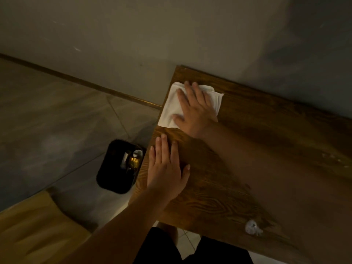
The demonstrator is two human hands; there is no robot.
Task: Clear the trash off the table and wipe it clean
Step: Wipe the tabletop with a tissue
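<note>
The right hand [194, 111] presses flat and open on the soft, limp white cloth [171, 109] at the surface's [257, 130] far-left corner; the left hand [167, 168] rests open nearby. A light crumpled wad [252, 227] lies near, easily pinched.

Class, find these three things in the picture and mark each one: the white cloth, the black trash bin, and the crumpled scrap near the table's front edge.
white cloth [171, 107], head view, bare left part beside the hand.
black trash bin [106, 178], head view, dark inner wall.
crumpled scrap [252, 227], head view, its middle.

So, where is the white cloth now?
The white cloth lies flat under the right hand, at the table's far left corner, near the wall.
</note>
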